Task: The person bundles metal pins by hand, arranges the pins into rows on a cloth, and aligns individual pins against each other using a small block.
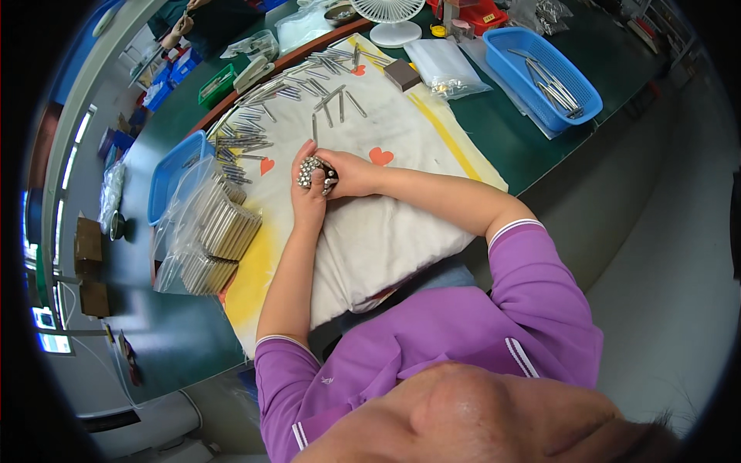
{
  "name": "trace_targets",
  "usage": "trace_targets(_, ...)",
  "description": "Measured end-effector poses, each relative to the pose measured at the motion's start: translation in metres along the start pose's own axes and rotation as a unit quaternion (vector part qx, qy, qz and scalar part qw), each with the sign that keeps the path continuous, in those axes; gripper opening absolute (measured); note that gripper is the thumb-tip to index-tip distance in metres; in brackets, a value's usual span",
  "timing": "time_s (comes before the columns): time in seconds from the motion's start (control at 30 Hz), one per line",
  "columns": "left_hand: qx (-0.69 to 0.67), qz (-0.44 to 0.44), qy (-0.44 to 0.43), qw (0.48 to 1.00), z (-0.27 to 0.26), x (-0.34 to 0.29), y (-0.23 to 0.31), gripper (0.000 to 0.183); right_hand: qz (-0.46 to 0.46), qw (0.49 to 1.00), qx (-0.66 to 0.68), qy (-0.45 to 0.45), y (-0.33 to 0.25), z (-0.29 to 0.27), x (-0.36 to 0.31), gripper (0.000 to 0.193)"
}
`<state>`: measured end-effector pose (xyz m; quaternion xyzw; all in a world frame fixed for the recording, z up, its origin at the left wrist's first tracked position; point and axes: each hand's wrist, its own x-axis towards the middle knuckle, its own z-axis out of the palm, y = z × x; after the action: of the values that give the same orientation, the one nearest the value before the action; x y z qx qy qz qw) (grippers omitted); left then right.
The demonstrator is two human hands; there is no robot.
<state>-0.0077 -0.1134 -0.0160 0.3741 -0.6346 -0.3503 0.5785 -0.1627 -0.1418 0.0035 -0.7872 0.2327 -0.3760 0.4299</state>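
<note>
Both my hands are closed round a bundle of slim metal rods [310,171], whose shiny round ends face up. My left hand [306,202] wraps the bundle from the left, and my right hand [353,174] grips it from the right. Beyond them, many loose silvery metal rods [329,98] lie scattered over a white cloth [401,231] with red hearts and yellow bands. Whether the rods are pens or plain tubes is too small to tell. To the left, stacked packs of similar rods [229,228] sit in clear plastic.
A blue basket [505,42] holding rods stands at the far right, and a blue tray [164,181] at the left. A dark block [402,75], a plastic bag [444,65] and a white fan [395,34] are at the back. Another person's hand [182,25] shows far left.
</note>
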Motion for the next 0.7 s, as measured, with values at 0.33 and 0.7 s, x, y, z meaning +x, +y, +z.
trace_targets(0.33,0.041,-0.021,0.017,0.999,0.014,-0.008,0.008,0.093,0.052,0.991,0.120,-0.025,-0.002,-0.004,-0.003,0.055)
trace_targets(0.7,0.170,0.001,0.022,0.985,0.009,-0.007,0.006,0.102,0.131,0.991,0.021,0.034,-0.015,0.000,-0.001,0.066)
